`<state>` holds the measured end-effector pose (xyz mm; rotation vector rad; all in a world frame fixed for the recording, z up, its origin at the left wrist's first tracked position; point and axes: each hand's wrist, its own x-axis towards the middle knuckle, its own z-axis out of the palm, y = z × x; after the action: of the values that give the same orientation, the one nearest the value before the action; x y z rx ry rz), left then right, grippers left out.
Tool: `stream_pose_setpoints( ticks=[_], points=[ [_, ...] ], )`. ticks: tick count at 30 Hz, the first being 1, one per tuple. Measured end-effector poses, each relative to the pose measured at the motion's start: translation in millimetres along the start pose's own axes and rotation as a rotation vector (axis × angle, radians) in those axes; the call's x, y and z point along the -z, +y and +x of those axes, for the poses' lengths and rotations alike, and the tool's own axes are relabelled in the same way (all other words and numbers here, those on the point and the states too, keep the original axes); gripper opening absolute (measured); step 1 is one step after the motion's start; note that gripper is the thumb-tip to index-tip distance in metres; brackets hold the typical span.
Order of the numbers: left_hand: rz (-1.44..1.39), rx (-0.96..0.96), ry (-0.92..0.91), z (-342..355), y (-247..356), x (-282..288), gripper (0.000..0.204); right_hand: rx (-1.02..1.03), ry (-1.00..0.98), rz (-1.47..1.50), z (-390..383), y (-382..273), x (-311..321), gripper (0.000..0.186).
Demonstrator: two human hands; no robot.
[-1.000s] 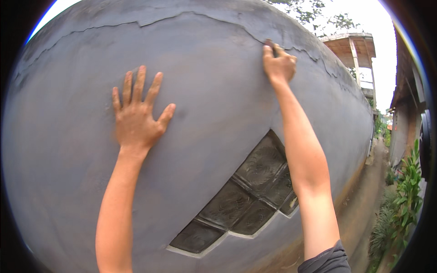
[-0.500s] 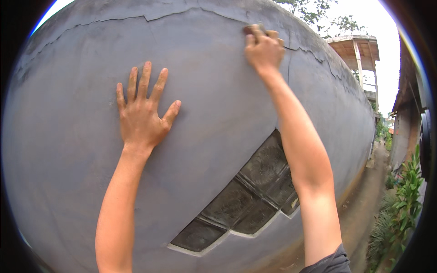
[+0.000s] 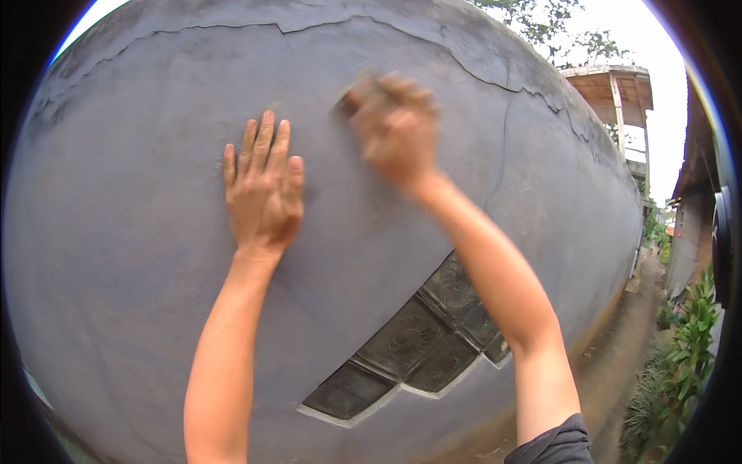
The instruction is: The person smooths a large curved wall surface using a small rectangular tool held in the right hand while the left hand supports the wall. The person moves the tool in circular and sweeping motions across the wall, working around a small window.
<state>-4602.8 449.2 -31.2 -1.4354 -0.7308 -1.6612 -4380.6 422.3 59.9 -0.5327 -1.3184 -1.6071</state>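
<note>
My left hand [image 3: 264, 199] lies flat against a smooth grey plastered wall [image 3: 147, 201], its fingers stretched upward and fairly close together, the thumb beside them. Higher up and to the right, my right hand [image 3: 403, 143] is closed around a small brown block [image 3: 357, 99] held at the wall's surface. Motion blur smears the block and the fingers, so its exact kind does not show. A long crack [image 3: 440, 48] runs across the wall above both hands. Below my right forearm, dark patterned tiles [image 3: 406, 340] are set in the wall with a stepped, pale lower edge.
Along the wall's right side runs a narrow dirt path [image 3: 618, 340], with green plants [image 3: 688, 340] at its far edge. Beyond the wall's top stand a roofed structure [image 3: 610, 81] on posts and some tree branches [image 3: 541, 23].
My right hand has swept left and down from near the crack, carrying the block. The left hand's fingers have drawn closer together, and it appears further right in the shifted view.
</note>
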Motion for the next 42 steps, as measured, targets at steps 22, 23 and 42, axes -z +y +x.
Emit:
stream_pose_setpoints(
  ticks=[22,23,42],
  points=[
    [0.137,-0.069,-0.062,-28,-8,18,0.058,0.342,-0.178,0.104,-125,-27,77,0.034],
    [0.169,-0.060,-0.071,-29,-1,16,0.060,0.198,-0.146,0.005,-116,15,80,0.037],
    [0.119,0.408,-0.506,-184,106,67,0.091,-0.590,0.056,0.011,-171,29,113,0.041]
  ],
)
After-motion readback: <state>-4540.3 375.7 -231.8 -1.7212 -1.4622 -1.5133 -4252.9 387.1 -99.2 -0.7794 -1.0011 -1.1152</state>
